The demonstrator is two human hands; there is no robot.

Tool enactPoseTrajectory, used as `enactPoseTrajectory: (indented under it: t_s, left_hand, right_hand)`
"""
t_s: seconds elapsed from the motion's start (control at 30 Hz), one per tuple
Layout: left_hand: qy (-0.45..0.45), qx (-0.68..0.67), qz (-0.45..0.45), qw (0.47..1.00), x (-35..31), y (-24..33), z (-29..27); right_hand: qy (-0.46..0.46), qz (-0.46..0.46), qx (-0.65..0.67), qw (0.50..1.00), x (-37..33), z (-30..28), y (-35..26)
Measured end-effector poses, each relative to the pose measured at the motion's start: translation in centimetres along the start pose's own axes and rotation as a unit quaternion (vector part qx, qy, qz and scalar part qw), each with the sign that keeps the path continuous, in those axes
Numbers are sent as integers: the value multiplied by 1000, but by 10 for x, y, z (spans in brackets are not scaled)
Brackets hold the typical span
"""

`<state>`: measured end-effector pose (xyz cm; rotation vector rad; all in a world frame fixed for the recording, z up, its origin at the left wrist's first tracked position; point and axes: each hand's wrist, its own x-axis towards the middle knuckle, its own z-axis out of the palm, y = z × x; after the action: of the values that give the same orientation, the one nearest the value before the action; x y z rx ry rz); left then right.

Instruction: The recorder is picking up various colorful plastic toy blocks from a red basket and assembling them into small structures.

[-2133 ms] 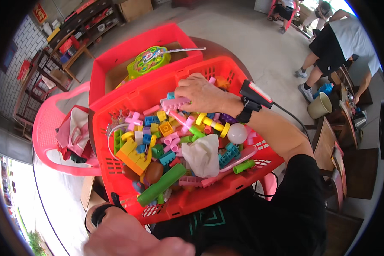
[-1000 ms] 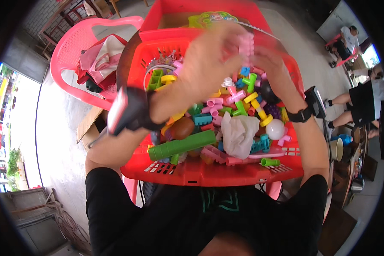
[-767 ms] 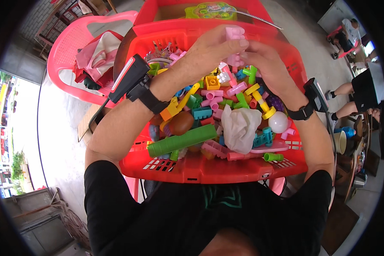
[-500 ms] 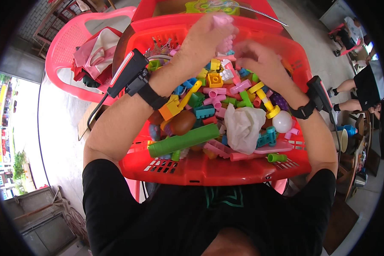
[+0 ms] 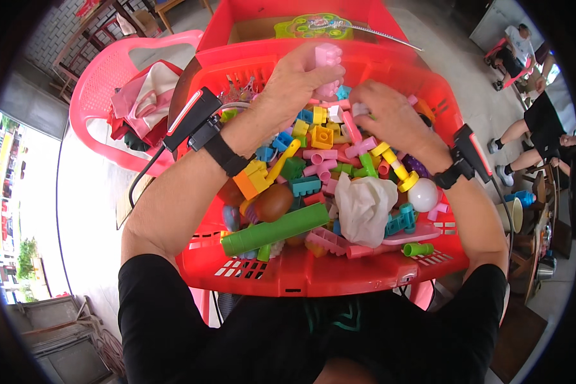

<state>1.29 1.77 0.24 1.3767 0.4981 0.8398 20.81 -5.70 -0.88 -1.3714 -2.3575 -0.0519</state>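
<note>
My left hand (image 5: 296, 80) is closed round a pink toy building block (image 5: 328, 64), held up above the far part of a red plastic basket (image 5: 288, 272). To its right, my right hand (image 5: 390, 115) is low over the heap with its fingers curled. A small pale piece (image 5: 360, 109) shows at its fingertips, too hidden to name. Below the hands lie a yellow block (image 5: 322, 136), pink tube pieces (image 5: 320, 157), a yellow dumbbell-shaped piece (image 5: 395, 166), a white ball (image 5: 422, 194), a crumpled white plastic bag (image 5: 365, 208) and a long green half-tube (image 5: 275, 229).
Beyond the basket stands a red box (image 5: 249, 32) with a green toy (image 5: 310, 25) and a thin metal spring in it. A pink chair (image 5: 86, 96) on the left bears crumpled cloths (image 5: 150, 89). Other people are at the far right, near a cluttered table.
The view has shifted slightly. My left hand still holds the pink block, now seen more clearly and upright. My right hand has lowered onto the heap and its fingers have curled in.
</note>
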Motion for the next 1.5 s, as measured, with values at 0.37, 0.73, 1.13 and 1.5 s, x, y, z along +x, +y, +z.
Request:
enactPoseTrajectory:
  t_s: [0.37, 0.73, 1.13, 1.5]
  left_hand:
    - [-34, 154, 128, 979, -5, -3, 13]
    - [-108, 19, 102, 989, -11, 3, 16]
    - [-69, 122, 95, 986, -9, -6, 12]
    - [-63, 199, 102, 973, -8, -5, 10]
  right_hand:
    - [119, 114, 496, 852, 8, -36, -20]
    - [142, 149, 501, 840, 9, -44, -19]
    - [122, 135, 457, 870, 9, -40, -15]
    - [116, 142, 446, 876, 9, -40, -16]
